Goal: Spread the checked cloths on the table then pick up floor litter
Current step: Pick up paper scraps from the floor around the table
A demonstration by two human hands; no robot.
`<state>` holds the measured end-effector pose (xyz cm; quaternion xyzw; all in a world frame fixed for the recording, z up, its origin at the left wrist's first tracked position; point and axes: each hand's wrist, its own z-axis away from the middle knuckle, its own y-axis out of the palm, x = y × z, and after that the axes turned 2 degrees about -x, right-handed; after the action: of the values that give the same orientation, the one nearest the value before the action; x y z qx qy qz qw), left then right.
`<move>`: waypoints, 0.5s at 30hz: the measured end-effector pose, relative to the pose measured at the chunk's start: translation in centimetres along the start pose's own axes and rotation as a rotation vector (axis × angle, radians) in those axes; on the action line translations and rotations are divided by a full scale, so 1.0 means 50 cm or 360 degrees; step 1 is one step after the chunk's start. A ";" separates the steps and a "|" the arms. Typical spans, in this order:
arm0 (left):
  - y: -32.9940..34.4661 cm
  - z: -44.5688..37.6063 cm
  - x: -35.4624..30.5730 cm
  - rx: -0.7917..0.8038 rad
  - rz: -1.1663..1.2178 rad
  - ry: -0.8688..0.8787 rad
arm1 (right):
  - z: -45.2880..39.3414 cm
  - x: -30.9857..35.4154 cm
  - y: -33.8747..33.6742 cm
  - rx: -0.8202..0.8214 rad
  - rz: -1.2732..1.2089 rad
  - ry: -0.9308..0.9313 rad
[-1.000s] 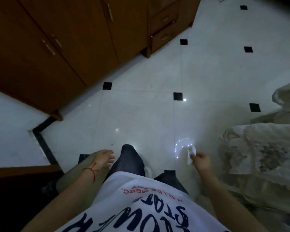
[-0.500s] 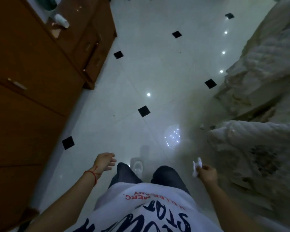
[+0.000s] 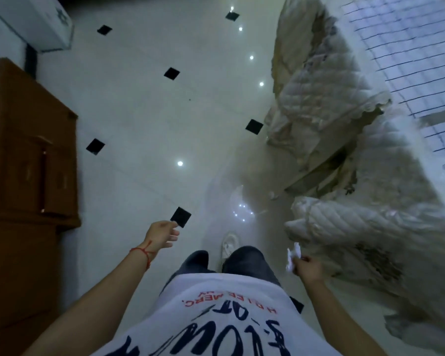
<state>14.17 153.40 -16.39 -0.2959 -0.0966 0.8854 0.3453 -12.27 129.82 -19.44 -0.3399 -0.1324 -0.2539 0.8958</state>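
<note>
Head view: right hand (image 3: pixel 307 268) grips crumpled paper (image 3: pixel 292 257); left hand (image 3: pixel 162 233) relaxed, empty.

White floor (image 3: pixel 144 119) dotted with black diamonds; brown cabinet (image 3: pixel 28 160) at nine o'clock; cream quilted covers (image 3: pixel 319 98) at two; white cloth (image 3: pixel 419 52) with dark checks; red thread (image 3: pixel 141 251) on left wrist.
</note>
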 end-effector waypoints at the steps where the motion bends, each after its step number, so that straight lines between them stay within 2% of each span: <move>1: 0.005 -0.009 -0.028 0.0043 -0.0027 0.0016 | 0.002 0.027 -0.001 0.0048 -0.0049 0.0045; 8: 0.038 -0.094 -0.179 0.0184 -0.0339 0.0065 | -0.052 0.148 0.053 -0.0099 -0.0349 0.0069; 15: 0.084 -0.219 -0.325 0.0422 -0.0818 0.0166 | -0.089 0.169 0.143 -0.0304 -0.0675 0.0328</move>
<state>27.83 139.06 -19.36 -0.2591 -0.0341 0.7573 0.5984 -1.01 128.27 -23.11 -0.3600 -0.0840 -0.4807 0.7951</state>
